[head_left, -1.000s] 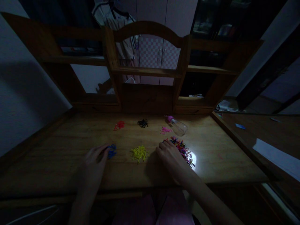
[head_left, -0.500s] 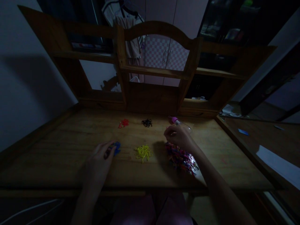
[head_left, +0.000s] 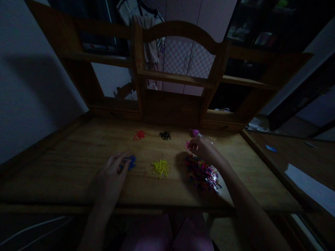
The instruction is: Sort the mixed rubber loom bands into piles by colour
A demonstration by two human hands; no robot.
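Observation:
My left hand (head_left: 113, 170) rests low at the left, its fingers loosely curved and apart beside a small pile of blue elastic bands (head_left: 131, 162), partly covering it. Over on the right, my right hand (head_left: 202, 148) hovers with thumb and fingers slightly apart at a few pink elastic bands (head_left: 187, 145). Just below that hand lies a large heap of mixed-colour elastic bands (head_left: 201, 172), some under a shiny clear film. Between my hands is a yellow pile of elastic bands (head_left: 161, 168). Farther back lie a red pile (head_left: 139, 135) and a black pile (head_left: 165, 135).
A clear container with a pink cap (head_left: 195, 132) lies behind my right hand, partly hidden. The wooden desk (head_left: 78, 157) has a shelf frame (head_left: 178, 82) along its back. To the right, a lower surface holds a white sheet (head_left: 310, 184) and a blue card (head_left: 270, 148).
My right hand has shifted slightly right, its fingers have parted, and the pink bands now show beside its fingertips. My left hand stays by the blue pile, its fingers a little straighter.

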